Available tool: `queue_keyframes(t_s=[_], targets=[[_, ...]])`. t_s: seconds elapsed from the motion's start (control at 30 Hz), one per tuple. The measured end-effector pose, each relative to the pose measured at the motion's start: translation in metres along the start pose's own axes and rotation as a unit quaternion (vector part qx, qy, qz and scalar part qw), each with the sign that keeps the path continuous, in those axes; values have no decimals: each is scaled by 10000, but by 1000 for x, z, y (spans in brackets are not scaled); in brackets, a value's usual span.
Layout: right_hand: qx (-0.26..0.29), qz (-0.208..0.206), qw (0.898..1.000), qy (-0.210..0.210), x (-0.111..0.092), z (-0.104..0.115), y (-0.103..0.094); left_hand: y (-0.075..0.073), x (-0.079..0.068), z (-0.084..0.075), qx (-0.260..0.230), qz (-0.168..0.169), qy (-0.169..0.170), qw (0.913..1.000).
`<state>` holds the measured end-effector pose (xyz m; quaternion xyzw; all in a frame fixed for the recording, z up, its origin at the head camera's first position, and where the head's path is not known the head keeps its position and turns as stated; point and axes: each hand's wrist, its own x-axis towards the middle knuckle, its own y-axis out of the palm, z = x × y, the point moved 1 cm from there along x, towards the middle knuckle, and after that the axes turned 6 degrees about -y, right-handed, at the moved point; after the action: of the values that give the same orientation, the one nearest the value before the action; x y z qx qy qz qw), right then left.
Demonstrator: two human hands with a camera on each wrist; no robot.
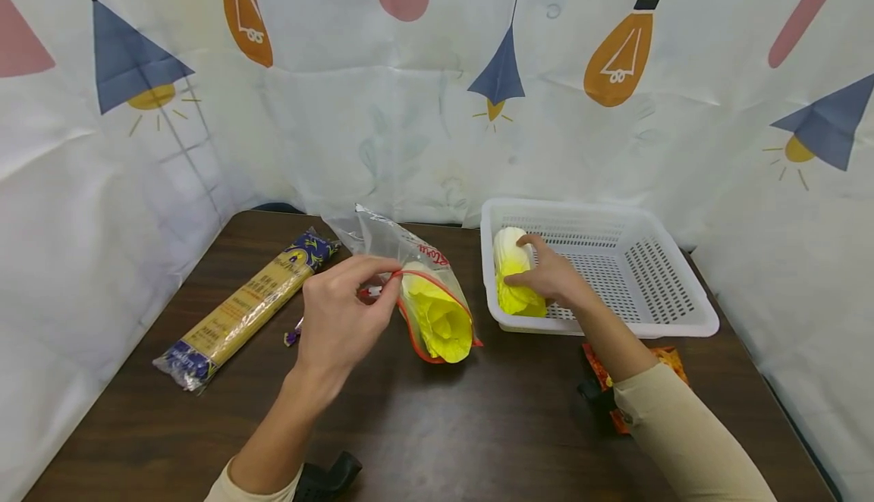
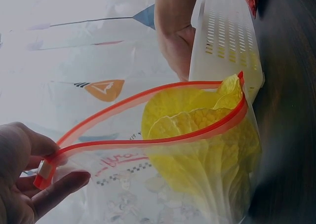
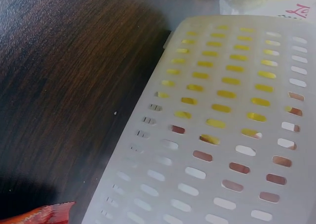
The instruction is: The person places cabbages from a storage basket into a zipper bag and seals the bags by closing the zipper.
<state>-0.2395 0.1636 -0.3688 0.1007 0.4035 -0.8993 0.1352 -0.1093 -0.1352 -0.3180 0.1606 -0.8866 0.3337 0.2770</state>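
Observation:
My left hand (image 1: 341,316) pinches one corner of the red-edged mouth of a clear zip bag (image 2: 123,141), beside its slider. The mouth is spread wide, and a yellow-green napa cabbage (image 1: 440,324) lies inside, its leafy end toward the opening. My right hand (image 1: 549,271) reaches into a white slotted basket (image 1: 696,326) and grips a second napa cabbage (image 1: 512,255) by its side, fingers near the pale end and thumb lower down. That cabbage lies along the basket's left wall. In the right wrist view the basket wall hides most of the hand, with yellow showing through its slots.
A long yellow and blue pack of dry noodles (image 1: 249,309) lies on the dark table (image 1: 437,441) at the left. A small purple-wrapped item (image 1: 293,334) is beside my left wrist. An orange-red packet (image 1: 672,362) lies partly under my right forearm. A printed curtain (image 1: 410,123) hangs behind.

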Motion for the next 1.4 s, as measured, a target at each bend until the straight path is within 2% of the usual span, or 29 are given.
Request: queue_keyframes(t_s=[0.27, 0.47, 0.83, 1.03, 1.4], targets=[[567, -29, 9984, -64, 2, -5, -1, 0, -1, -1, 55, 20, -50, 10000], [1155, 26, 9933, -61, 2, -11, -6, 1, 0, -1, 40, 8, -16, 10000], [2433, 2, 9699, 120, 1, -20, -14, 0, 0, 0, 33, -4, -102, 9999], [2773, -25, 9607, 148, -2, -21, -17, 0, 0, 0, 51, 1, -127, 9999], [3015, -124, 9534, -35, -18, -15, -31, 1, 0, 0, 32, -33, -148, 9999]])
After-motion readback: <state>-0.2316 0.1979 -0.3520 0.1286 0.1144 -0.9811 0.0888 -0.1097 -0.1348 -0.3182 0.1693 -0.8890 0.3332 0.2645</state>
